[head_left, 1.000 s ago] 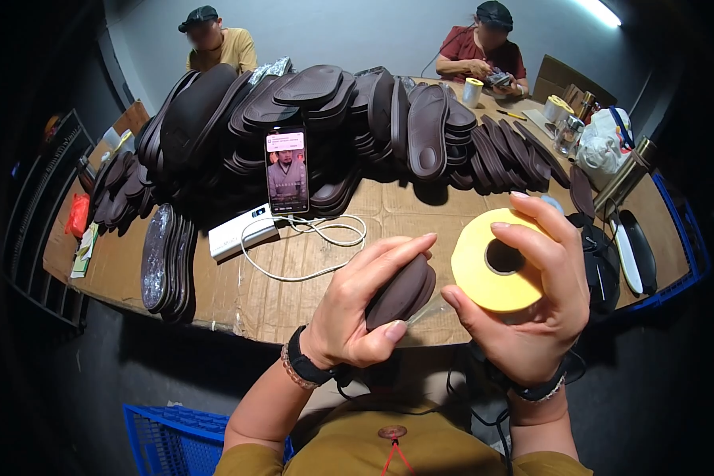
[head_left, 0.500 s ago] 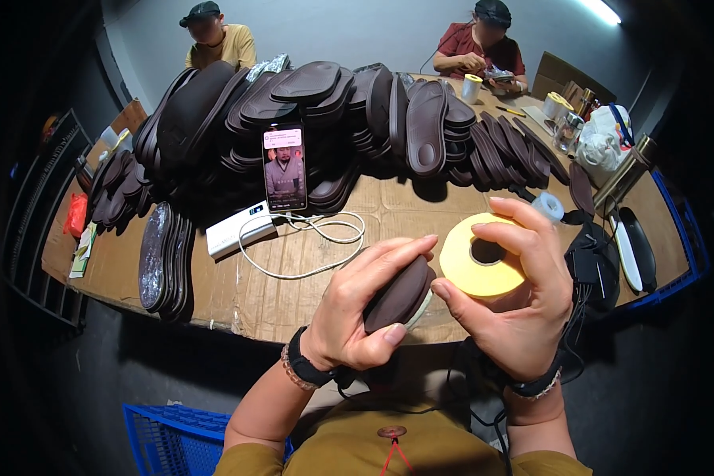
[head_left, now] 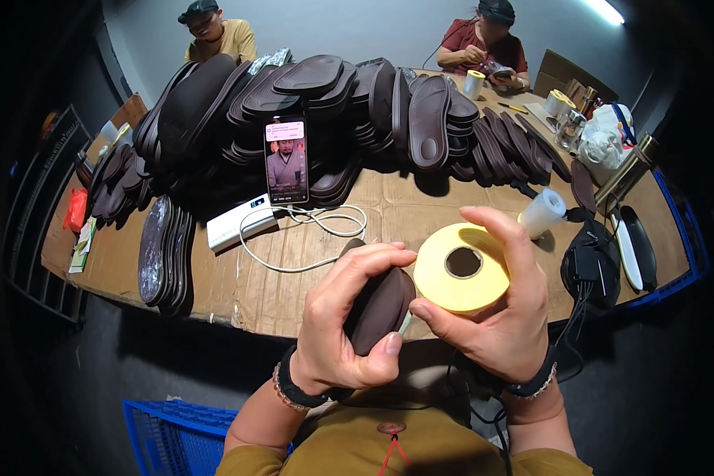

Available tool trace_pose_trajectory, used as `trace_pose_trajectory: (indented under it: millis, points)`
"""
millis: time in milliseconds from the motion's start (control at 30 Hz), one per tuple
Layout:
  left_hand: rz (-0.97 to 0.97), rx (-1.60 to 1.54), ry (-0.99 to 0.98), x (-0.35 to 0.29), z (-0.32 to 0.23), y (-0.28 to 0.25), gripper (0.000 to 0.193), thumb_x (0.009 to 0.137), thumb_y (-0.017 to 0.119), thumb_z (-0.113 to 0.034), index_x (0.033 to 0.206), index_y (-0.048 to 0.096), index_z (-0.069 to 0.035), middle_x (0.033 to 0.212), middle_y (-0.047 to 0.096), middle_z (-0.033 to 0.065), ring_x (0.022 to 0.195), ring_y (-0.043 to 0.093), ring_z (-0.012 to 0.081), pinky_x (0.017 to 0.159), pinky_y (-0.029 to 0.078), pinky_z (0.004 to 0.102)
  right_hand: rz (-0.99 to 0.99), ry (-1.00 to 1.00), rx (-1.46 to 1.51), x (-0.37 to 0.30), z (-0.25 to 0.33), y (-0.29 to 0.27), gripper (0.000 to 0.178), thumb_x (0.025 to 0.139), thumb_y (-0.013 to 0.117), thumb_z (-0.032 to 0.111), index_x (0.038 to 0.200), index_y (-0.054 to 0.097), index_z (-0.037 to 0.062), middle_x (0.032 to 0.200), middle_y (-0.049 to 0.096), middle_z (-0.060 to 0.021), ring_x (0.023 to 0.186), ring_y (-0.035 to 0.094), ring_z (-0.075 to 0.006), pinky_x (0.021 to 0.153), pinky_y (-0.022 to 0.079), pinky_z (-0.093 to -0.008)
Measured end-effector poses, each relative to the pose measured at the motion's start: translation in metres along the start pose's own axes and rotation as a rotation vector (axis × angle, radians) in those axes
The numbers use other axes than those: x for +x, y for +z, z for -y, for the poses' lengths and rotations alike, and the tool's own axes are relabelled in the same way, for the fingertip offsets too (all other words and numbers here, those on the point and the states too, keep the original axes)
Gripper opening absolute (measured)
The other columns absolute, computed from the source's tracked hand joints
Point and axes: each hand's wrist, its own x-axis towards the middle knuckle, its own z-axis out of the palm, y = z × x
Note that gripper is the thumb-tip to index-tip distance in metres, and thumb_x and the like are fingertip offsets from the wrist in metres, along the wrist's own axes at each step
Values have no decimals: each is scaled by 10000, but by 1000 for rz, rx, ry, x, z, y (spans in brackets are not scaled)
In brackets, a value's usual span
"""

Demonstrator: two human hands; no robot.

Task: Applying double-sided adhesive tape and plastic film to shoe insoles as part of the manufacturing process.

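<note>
Dark brown insoles (head_left: pixel 382 311), smooth and matte, sit in the grip of the left hand (head_left: pixel 324 321), fingers across the top and thumb below. They are tilted, with a rounded end angled toward the lower right; the hand hides much of their length, and how many there are cannot be told. A thick yellow roll (head_left: pixel 463 292) is in the right hand (head_left: pixel 504 327), between spread fingers and thumb, its flat round face turned up and the dark hole of its core in plain sight. The roll is just beside the insoles, and both are held up at the near side of the desk (head_left: pixel 404 210).
</note>
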Motion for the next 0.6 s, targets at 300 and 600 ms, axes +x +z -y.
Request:
trace_pose_trajectory:
  millis: [300, 600]
  points:
    - [-136, -211, -145, -11, -4, 3, 701, 720, 704, -294, 1295, 613, 98, 1239, 684, 229, 1188, 678, 342, 1143, 443, 445, 116, -154, 227, 4, -8, -9, 1002, 774, 943, 254, 1538, 350, -11, 1183, 634, -172, 1098, 678, -280, 949, 544, -397]
    - [-91, -143, -16, -16, 0, 2, 655, 731, 714, -342, 1231, 634, 74, 1227, 685, 230, 1189, 672, 350, 1129, 450, 458, -68, -79, 118, 3, -5, -2, 839, 751, 948, 208, 1427, 510, -26, 1218, 613, -191, 1063, 672, -312, 918, 549, -391]
